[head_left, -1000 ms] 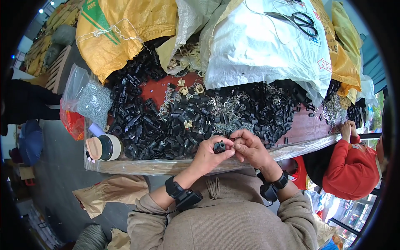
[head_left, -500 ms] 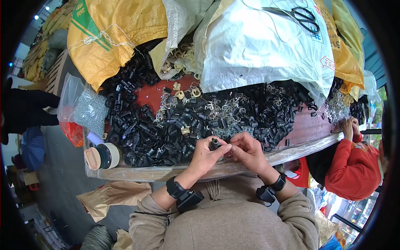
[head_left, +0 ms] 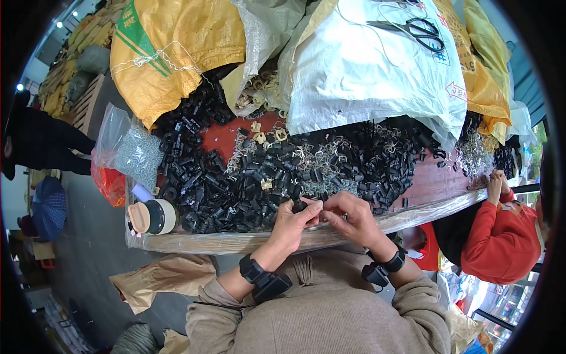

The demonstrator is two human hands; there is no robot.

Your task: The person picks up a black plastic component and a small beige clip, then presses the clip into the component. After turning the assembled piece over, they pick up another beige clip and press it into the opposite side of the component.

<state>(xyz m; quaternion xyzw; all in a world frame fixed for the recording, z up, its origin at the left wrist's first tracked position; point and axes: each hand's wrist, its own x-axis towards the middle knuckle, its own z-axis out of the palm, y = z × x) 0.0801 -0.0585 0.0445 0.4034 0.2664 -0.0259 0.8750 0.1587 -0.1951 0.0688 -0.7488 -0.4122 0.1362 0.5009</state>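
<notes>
Your left hand (head_left: 293, 224) pinched a small black part (head_left: 299, 206) between thumb and fingers. The part sat just above the near edge of the surface (head_left: 436, 189), about the middle of that edge. Your right hand (head_left: 348, 218) was right beside the left one, fingertips touching near the part. Its fingers were curled in close, but you could not tell if they held anything of their own.

A big heap of black parts (head_left: 236, 183) covered the surface from the left edge to past the middle. Small pale metal rings (head_left: 268, 135) lay mixed in with them toward the far side. A roll of tape (head_left: 154, 216) stood at the near left corner. A clear bag of small grey bits (head_left: 137, 154) leaned at the left edge, with a red bag (head_left: 109, 183) just below it.

Along the far edge sat 2 big sacks. The yellow sack (head_left: 177, 47) was at the far left. The white sack (head_left: 365, 71) was at the far middle, and a pair of scissors (head_left: 413, 26) lay on top of it.

At the right edge another person in a red sleeve (head_left: 501, 242) had a hand (head_left: 494, 186) up on the surface, near a pile of shiny wire bits (head_left: 471, 156).

You wore a black band on each wrist.
</notes>
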